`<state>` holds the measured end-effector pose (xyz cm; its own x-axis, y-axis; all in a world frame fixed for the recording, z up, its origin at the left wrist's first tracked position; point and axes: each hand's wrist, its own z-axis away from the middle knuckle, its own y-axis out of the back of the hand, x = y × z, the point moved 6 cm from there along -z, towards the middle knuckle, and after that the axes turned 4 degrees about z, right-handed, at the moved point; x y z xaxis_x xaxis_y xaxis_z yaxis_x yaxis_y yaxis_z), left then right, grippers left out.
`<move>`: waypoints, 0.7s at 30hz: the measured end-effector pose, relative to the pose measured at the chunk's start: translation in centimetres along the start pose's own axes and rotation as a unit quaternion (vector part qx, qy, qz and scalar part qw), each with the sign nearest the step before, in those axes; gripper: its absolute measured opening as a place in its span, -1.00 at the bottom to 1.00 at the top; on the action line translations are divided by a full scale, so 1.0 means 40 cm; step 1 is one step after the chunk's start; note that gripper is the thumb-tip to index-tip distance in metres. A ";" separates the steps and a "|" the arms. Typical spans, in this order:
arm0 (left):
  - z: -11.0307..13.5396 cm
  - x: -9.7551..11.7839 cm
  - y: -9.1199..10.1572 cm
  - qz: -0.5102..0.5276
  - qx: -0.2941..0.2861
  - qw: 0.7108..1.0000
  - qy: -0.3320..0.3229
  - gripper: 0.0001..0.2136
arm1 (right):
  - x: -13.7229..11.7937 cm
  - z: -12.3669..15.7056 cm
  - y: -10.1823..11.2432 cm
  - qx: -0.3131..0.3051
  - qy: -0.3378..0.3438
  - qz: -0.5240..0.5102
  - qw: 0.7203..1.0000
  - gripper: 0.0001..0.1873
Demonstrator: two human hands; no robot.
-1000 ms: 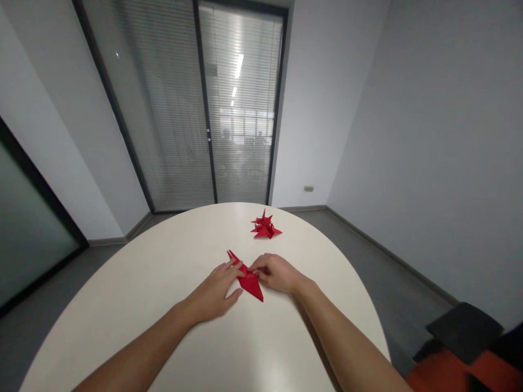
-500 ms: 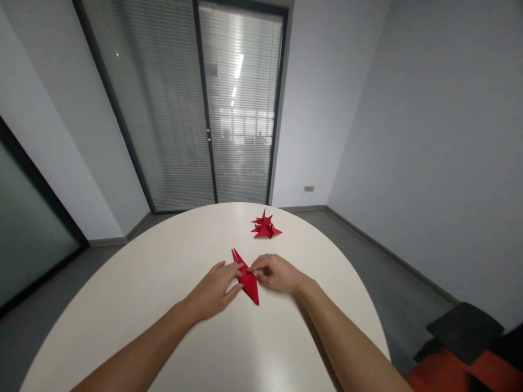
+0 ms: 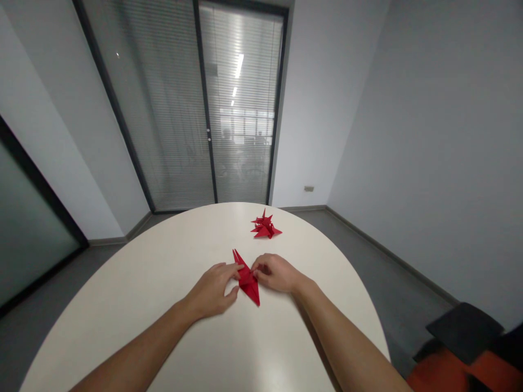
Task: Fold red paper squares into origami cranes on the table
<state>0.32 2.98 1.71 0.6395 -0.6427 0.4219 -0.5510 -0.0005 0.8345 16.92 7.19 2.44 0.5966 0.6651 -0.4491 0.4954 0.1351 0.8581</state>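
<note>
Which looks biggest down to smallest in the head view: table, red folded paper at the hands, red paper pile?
1. table
2. red folded paper and red paper pile look alike; the pile lies farther off, so no ranking.

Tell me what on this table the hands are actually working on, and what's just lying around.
In hand: red folded paper, pressed by the left hand and pinched by the right hand, on the white table.
Lying about: pile of red folded figures farther back; dark seat at right.
</note>
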 end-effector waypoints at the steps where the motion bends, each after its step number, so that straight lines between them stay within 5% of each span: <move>1: -0.002 0.001 0.001 0.003 0.000 1.000 0.004 -0.75 | 0.000 0.000 0.000 0.000 -0.005 -0.002 1.000 -0.82; 21: -0.020 -0.034 -0.008 0.052 0.050 0.992 0.105 -0.84 | -0.007 -0.010 -0.018 0.048 0.005 0.010 0.999 -0.82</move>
<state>0.05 4.46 1.17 0.6679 -0.4689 0.5780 -0.6640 -0.0246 0.7473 16.14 7.18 2.04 0.6009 0.6740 -0.4296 0.5420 0.0515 0.8388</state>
